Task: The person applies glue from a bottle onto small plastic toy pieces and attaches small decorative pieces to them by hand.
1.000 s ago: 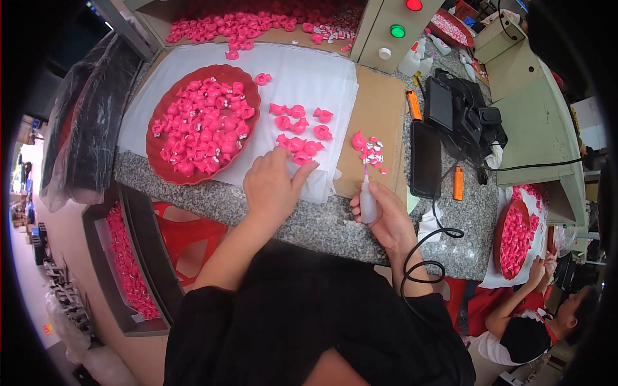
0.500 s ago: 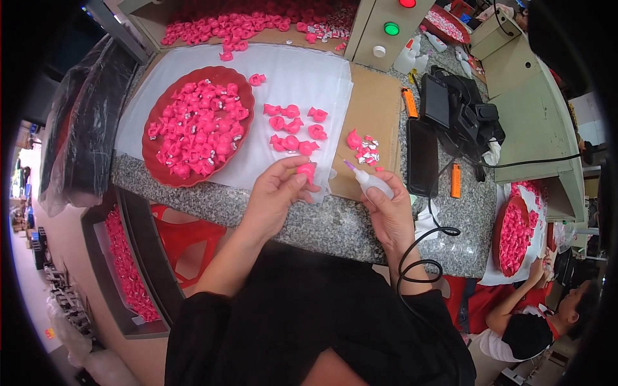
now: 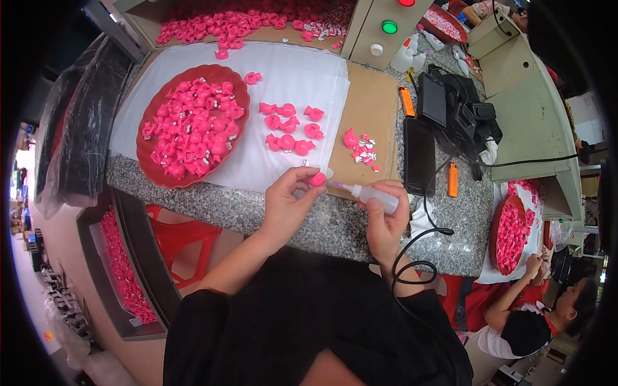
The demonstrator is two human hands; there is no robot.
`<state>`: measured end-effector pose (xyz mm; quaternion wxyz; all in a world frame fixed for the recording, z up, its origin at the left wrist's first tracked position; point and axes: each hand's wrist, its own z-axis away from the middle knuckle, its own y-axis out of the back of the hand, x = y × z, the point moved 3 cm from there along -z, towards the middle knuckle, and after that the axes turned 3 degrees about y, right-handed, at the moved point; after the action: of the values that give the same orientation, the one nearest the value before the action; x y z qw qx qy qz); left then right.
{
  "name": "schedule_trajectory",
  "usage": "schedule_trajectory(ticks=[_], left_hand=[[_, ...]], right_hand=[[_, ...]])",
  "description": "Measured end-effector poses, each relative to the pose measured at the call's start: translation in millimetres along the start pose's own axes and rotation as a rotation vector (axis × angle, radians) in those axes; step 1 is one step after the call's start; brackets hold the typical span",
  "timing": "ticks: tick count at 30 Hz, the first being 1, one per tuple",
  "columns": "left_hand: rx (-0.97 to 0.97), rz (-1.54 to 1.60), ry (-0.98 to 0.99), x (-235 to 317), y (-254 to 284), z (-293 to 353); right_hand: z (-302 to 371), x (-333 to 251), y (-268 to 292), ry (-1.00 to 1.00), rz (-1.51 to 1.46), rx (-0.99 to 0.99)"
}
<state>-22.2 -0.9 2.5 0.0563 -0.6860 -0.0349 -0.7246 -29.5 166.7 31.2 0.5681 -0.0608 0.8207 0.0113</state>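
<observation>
Between thumb and fingers, my left hand (image 3: 291, 201) pinches a small pink plastic part (image 3: 317, 179) above the front edge of the bench. My right hand (image 3: 388, 219) is wrapped round a white squeeze bottle (image 3: 378, 198). Its thin purple-tipped nozzle (image 3: 340, 185) points left at the pink part, with a small gap between them. Beyond my hands, several pink parts (image 3: 281, 125) lie in short rows on a white sheet (image 3: 309, 71). A loose pink piece (image 3: 350, 137) and small white-and-pink bits (image 3: 364, 150) rest on brown cardboard (image 3: 380, 96).
A red scalloped tray (image 3: 143, 157) heaped with pink parts stands left. A black phone (image 3: 420, 154), orange lighters (image 3: 453, 180) and a black device with straps (image 3: 460, 106) lie right. A black cable (image 3: 418, 231) loops by my right forearm. Another person (image 3: 524, 325) works at right.
My left hand has moved slightly right and turned the pink part. My right hand has tipped the bottle flatter, bringing its nozzle lower and nearer the part.
</observation>
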Motion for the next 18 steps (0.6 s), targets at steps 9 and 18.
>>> schedule_trajectory(ticks=[9, 18], left_hand=[[0.046, -0.084, -0.077, -5, 0, 1], [0.070, -0.065, -0.136, -8, 1, 1]], right_hand=[[3, 4, 3, 0.140, 0.242, -0.095], [2, 2, 3, 0.136, 0.260, -0.090]])
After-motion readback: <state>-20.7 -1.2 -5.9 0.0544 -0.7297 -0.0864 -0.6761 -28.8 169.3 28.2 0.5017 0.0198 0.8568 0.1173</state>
